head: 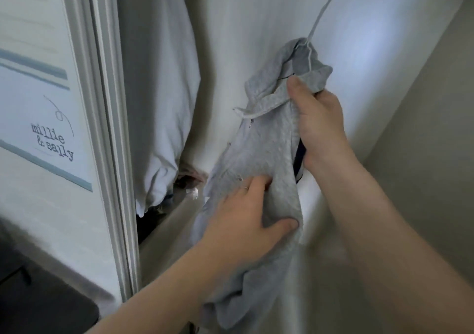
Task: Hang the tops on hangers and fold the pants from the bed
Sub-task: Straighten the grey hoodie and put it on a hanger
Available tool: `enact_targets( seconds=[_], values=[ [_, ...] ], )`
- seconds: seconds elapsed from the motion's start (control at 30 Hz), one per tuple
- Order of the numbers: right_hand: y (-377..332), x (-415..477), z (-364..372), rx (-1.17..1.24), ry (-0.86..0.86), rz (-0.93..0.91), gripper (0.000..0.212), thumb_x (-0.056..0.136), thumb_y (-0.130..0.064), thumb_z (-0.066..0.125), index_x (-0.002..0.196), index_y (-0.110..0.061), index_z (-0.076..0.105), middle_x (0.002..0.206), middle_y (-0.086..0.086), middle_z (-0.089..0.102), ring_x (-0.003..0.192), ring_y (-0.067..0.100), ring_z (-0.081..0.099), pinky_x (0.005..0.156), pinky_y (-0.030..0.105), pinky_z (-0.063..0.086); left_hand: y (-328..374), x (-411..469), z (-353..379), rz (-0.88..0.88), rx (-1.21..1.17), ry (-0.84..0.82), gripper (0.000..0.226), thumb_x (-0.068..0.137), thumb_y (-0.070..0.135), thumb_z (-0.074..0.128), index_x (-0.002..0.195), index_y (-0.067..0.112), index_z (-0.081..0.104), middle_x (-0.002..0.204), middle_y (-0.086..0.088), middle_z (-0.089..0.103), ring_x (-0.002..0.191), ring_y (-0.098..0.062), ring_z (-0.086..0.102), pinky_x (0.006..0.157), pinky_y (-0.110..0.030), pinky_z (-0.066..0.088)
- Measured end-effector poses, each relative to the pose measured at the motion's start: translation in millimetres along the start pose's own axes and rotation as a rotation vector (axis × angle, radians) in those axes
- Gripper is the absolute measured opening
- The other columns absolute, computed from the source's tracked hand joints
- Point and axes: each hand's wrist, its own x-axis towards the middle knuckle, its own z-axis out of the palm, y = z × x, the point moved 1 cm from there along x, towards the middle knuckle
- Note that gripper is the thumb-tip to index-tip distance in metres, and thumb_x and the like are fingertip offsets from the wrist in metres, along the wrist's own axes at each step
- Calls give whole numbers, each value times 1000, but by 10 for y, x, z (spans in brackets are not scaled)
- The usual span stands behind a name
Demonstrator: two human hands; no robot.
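**Grey top on the hanger, both your hands on it**

Your right hand (318, 123) is closed around the upper part of the grey top (259, 154). The thumb is pressed over the bunched fabric by the neck opening, and the fingers are wrapped round behind it. Your left hand (246, 215) grips the cloth lower down: the thumb lies across a fold and the fingers are curled into the material. A thin ring (245, 187) shows on one finger.

The top is in the air in front of a white wall (256, 13), inside the closet opening. It is crumpled rather than hanging flat, and its lower end drapes below your left forearm. A white wire hanger (322, 9) runs down from the upper edge of the view into the neck of the top. Its hook is cut off, so you cannot tell what it hangs from. A dark stripe (298, 156) shows inside the top beside your right wrist.

To the left a white garment (159, 77) hangs, well apart from the top. Beside it stands the pale door frame (107, 102), and further left a sign (38, 102) reading "millie & sally".
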Motion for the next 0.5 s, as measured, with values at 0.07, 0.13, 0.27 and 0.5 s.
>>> enact_targets(
  seconds=[0.07, 0.13, 0.27, 0.5],
  values=[
    [-212, 281, 92, 7, -10, -54, 11, 100, -18, 61, 98, -11, 70, 94, 7, 76, 89, 21, 74, 81, 38, 62, 101, 293, -168, 26, 59, 87, 73, 80, 65, 66, 139, 35, 34, 130, 15, 50, 120, -12, 49, 103, -39, 42],
    [-433, 556, 167, -10, -3, -110, 12, 99, -20, 62, 97, -11, 70, 102, 14, 74, 98, 28, 72, 92, 45, 58, 210, 597, -313, 52, 89, 146, 69, 82, 61, 65, 137, 31, 36, 128, 11, 51, 122, -15, 50, 103, -43, 42],
    [-948, 1121, 258, -49, 22, -219, 16, 97, -23, 65, 89, -10, 68, 88, 9, 71, 97, 31, 71, 97, 51, 54, 483, 1191, -560, 77, 170, 240, 45, 85, 58, 62, 109, 32, 34, 117, 9, 50, 115, -23, 52, 95, -44, 44],
    [-1764, 1957, 256, -129, 63, -317, 27, 97, -23, 65, 108, 1, 64, 109, 21, 70, 102, 34, 69, 99, 51, 53, 989, 2030, -917, 198, 285, 362, 30, 90, 27, 55, 97, 28, 26, 101, 2, 52, 90, -29, 57, 72, -38, 45]
  ],
)
